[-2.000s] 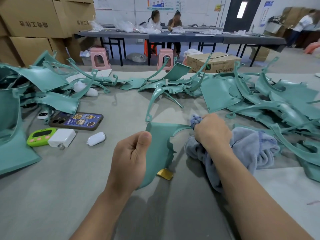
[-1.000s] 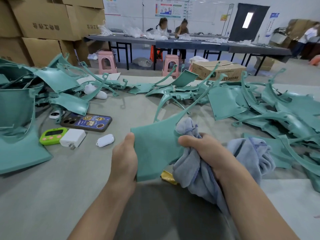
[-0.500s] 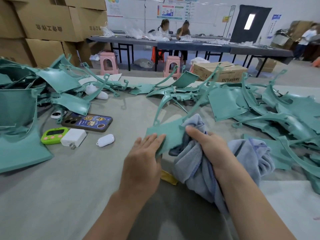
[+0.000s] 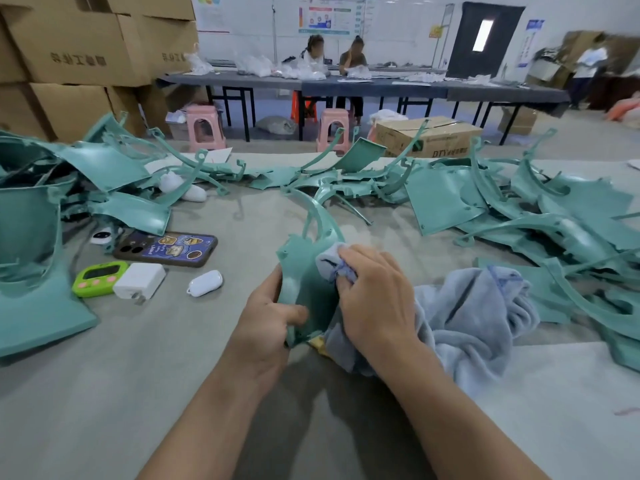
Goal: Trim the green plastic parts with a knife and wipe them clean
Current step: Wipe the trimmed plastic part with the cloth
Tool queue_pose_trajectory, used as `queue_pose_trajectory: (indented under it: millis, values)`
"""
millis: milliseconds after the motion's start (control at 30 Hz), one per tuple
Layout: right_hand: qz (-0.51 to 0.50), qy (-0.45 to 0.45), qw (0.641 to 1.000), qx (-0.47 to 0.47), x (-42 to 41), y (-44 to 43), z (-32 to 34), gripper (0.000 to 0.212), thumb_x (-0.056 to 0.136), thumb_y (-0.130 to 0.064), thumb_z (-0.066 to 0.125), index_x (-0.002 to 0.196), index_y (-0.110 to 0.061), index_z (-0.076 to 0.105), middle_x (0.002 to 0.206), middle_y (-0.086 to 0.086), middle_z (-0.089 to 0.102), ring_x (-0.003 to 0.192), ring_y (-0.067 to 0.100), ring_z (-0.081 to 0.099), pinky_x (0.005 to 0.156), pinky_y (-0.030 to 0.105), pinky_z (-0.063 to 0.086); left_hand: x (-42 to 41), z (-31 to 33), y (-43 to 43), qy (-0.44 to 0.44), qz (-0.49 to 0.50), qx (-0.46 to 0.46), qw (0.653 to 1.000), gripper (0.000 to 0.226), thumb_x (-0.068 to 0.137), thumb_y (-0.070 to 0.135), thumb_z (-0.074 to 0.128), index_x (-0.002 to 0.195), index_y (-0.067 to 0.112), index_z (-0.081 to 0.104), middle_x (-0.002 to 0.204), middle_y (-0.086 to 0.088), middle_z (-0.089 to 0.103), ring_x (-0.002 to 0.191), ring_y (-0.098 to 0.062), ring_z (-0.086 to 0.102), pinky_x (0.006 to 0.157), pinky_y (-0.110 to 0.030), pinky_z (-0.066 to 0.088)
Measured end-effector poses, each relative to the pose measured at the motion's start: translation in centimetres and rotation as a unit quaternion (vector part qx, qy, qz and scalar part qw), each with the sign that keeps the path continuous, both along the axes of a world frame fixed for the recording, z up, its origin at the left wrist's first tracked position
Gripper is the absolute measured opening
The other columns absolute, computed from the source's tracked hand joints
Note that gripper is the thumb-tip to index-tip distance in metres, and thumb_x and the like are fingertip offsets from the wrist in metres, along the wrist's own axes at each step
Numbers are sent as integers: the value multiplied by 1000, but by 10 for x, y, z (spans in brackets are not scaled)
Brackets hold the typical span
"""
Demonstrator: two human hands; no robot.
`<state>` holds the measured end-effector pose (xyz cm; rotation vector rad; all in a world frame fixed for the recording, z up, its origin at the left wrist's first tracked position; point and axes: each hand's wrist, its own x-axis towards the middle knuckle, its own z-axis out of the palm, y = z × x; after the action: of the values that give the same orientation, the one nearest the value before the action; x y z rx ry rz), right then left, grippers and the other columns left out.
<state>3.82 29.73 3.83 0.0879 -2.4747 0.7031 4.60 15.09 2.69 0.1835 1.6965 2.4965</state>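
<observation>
While a left hand (image 4: 266, 317) grips a green plastic part (image 4: 304, 271) upright at frame centre, a right hand (image 4: 374, 296) clutches a bunched grey cloth (image 4: 474, 317) against its face.
Left fingers and thumb curl round its lower edge, apparently bracing it for wiping; other parts (image 4: 450, 202) lie heaped across the upper frame.
</observation>
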Motion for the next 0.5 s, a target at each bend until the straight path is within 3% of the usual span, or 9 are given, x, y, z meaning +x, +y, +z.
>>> queue_pose_trajectory:
  millis: [100, 200, 300, 400, 500]
  values:
    - [108, 32, 993, -34, 10, -15, -2, 36, 88, -11, 66, 124, -15, 70, 123, -1, 69, 109, 17, 54, 98, 28, 45, 0, 3, 0, -18, -24, 34, 999, 81, 71, -32, 27, 124, 16, 64, 111, -19, 73, 99, -35, 72, 82, -44, 59]
    - [230, 55, 969, -72, 21, -34, -1, 35, 79, -1, 64, 111, -6, 78, 119, 8, 73, 109, 14, 56, 104, 9, 37, 2, 1, -1, -49, -9, 49, 998, 43, 96, -14, 25, 95, 13, 59, 87, -11, 64, 75, -15, 68, 63, -23, 56]
    - [226, 14, 966, -125, 22, -29, 8, 37, 73, -6, 61, 100, -19, 83, 109, -7, 77, 104, 11, 61, 97, 14, 45, 3, -5, -2, -84, 0, 53, 995, 39, 100, -12, 30, 88, 13, 58, 81, -4, 63, 60, -4, 68, 56, -19, 57]
    - [164, -6, 984, -64, 22, -17, 12, 26, 71, -10, 56, 77, -26, 76, 84, -12, 71, 89, 14, 57, 76, 29, 48, 2, 6, 1, -82, -64, 160, 982, 57, 87, -23, 23, 103, 4, 71, 91, -21, 72, 79, -23, 75, 67, -29, 61]
    - [70, 3, 997, -21, 17, -6, 9, 23, 76, -4, 56, 80, -22, 71, 84, -8, 64, 90, 22, 55, 73, 33, 44, -3, 10, -6, -51, -98, 181, 977, 97, 54, -32, 30, 139, 8, 54, 127, -26, 65, 111, -40, 67, 83, -42, 60]
